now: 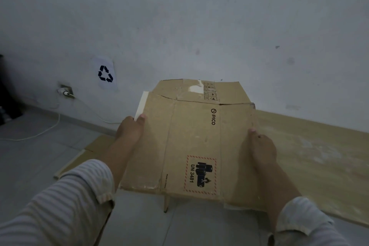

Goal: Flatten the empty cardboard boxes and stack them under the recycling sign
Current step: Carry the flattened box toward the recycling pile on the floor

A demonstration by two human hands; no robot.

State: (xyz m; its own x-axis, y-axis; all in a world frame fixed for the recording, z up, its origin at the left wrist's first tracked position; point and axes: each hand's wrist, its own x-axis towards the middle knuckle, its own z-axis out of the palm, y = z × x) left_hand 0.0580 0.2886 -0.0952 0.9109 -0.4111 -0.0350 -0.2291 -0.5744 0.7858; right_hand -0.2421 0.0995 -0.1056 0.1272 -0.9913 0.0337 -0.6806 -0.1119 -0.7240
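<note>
A flattened brown cardboard box (191, 138) with "PICO" and a "UN 3481" battery label is held level above the floor in front of me. My left hand (129, 128) grips its left edge, thumb on top. My right hand (261, 146) grips its right edge the same way. The recycling sign (105, 74), a white sheet with a black arrow symbol, is stuck low on the wall to the left of the box. Under the held box, at its left, another flat piece of cardboard (95, 146) lies on the floor.
A wall socket with a white plug (65, 91) sits left of the sign, and its cable (40, 132) trails over the grey tiles. A pale wooden board (311, 156) lies along the wall at the right. Something dark (8, 94) stands at the far left edge.
</note>
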